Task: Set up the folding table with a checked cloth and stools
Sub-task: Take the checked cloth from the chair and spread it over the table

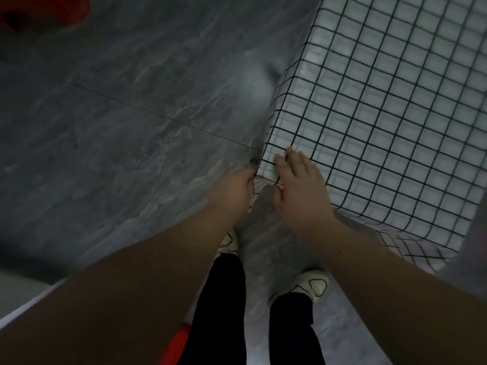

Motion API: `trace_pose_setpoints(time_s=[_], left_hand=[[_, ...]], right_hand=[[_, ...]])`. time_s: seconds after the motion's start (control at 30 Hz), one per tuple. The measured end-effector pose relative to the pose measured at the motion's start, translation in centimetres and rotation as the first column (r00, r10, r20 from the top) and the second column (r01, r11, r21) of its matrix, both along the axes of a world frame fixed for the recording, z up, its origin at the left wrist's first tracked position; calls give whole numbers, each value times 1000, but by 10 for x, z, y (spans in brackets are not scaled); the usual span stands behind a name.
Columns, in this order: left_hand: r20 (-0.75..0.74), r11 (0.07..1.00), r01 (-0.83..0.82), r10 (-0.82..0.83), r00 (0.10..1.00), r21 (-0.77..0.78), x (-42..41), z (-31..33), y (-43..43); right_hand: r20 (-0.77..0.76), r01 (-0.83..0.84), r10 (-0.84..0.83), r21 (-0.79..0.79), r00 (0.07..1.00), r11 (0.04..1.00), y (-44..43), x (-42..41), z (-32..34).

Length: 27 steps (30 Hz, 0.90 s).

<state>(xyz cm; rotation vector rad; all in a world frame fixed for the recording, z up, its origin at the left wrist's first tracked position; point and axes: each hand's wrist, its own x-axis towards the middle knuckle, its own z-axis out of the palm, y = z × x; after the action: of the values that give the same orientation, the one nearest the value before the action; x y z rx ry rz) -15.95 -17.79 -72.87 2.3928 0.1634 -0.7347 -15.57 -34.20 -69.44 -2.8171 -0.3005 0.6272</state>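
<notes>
Head view: checked cloth (382, 114) corner toward lower left, right hand (300, 188) flat atop.

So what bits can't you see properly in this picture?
Head view:
- The folding table under the white cloth with black checks: fully covered, so its top and legs are hidden.
- Left hand: its fingers at the hanging cloth corner are motion-blurred, grip unclear.
- Red shape, top left: blurred and cut by the edge; stool or not, cannot tell.
- Red thing at the bottom: mostly behind the left forearm and black trouser leg.
</notes>
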Motion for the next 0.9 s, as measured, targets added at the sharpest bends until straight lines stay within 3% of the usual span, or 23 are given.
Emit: trace_pose_setpoints(time_s=[0.13, 0.27, 0.47, 0.6, 0.67, 0.77, 0.9], left_hand=[[11, 999, 42, -42, 999, 7, 6, -2, -2], [91, 1000, -19, 20, 996, -13, 10, 2, -6], [33, 996, -56, 59, 998, -68, 15, 11, -14], [-63, 997, -3, -2, 998, -75, 19, 15, -12], [-90, 998, 34, -39, 995, -61, 23, 13, -9], [-138, 998, 11, -20, 990, -66, 37, 29, -8], [-88, 996, 92, -91, 992, 8, 56, 63, -21]], right_hand=[[-1, 3, -3, 14, 1000, 1000, 0, 0, -1], [-7, 0, 0, 20, 1000, 1000, -2, 1, -2], [-15, 3, -2, 39, 1000, 999, -3, 3, 0], [-84, 31, -25, 80, 996, 996, -3, 8, 8], [-129, 75, -55, 156, 990, 985, -2, 14, 13], [-187, 291, -238, 353, 953, 889, -7, 24, 24], [-138, 371, -344, 333, 929, 867, -27, 35, 42]])
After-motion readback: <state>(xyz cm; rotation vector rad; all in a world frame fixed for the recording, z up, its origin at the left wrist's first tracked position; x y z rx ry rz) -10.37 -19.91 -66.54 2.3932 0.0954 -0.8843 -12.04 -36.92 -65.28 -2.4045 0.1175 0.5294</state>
